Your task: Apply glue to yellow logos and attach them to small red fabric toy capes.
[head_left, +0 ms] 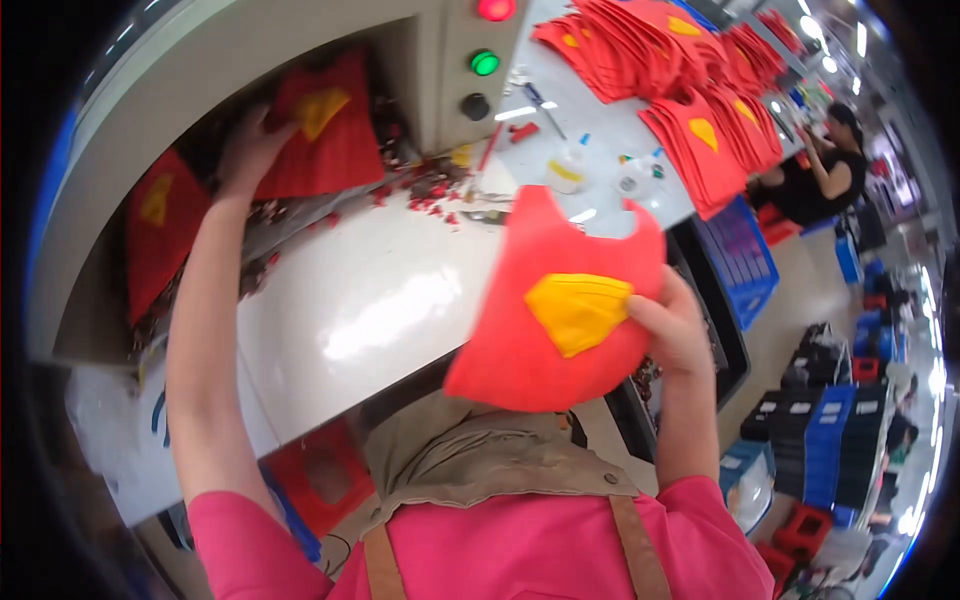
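Note:
My right hand (672, 325) grips the right edge of a red fabric piece (500, 345) with a yellow patch (580, 310), thumb on its front. This piece has a curved notch at its top and hangs tilted before my apron. My left hand (252, 150) reaches into the opening of a pale machine (160, 85). There its thumb lies over the left edge of a second red piece (345, 150) with a yellow patch; the fingertips are partly lost in shadow. Left of that hand, a third red piece (165, 235) lies in the opening.
Dark and red scraps (435, 190) litter the white worktop (390, 290) by the machine. Stacks of red pieces (690, 130) lie at the far right, near small clear bottles (567, 170). A blue crate (738, 255) stands beside the table. A person (835, 165) sits beyond.

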A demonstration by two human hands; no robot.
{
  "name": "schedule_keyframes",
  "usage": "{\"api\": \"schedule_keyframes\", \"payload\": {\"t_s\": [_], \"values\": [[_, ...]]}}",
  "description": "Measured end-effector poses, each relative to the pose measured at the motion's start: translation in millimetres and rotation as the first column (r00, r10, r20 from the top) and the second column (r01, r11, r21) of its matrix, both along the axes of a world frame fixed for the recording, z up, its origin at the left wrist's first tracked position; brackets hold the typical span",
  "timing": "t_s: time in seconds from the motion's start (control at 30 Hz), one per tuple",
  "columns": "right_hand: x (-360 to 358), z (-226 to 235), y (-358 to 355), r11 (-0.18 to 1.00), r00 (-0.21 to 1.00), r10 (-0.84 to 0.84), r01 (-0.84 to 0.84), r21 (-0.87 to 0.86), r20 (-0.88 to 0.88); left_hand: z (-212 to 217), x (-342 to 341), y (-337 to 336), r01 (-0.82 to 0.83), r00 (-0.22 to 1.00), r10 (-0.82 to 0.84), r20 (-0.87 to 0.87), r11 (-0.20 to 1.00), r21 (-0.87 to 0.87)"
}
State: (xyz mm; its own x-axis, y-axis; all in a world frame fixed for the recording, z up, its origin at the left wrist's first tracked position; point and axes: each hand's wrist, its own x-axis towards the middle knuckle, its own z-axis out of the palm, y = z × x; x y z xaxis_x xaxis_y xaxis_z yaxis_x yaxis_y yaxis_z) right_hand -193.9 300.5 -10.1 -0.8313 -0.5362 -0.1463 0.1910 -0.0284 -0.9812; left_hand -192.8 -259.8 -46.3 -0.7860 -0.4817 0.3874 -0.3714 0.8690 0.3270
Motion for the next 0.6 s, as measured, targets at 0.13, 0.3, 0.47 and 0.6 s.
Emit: {"api": "schedule_keyframes", "payload": {"t_s": [0.13,0.3,0.47,0.6], "values": [[-32.9,14.6,108.6,0.953,0.926,-0.288,0.303,0.025,-0.246,-1.0,-14.1,-6.2,0.115,0.988,-0.105,-0.113,0.990,0.086],[-114.3,46.0,166.5,0.895,0.849,-0.409,0.445,0.036,-0.334,9.1,-2.3,-50.6,0.019,0.998,0.000,-0.061,0.951,0.308],[-209.6,69.1,176.3,0.894,0.871,-0.267,0.384,0.232,-0.413,56.5,8.6,17.1,0.078,0.993,0.005,-0.118,0.723,0.687],[-292.3,81.1,138.3,0.947,0.927,-0.092,0.194,0.256,-0.363,31.8,33.5,-39.3,0.474,0.854,-0.139,-0.501,0.603,0.642]]}}
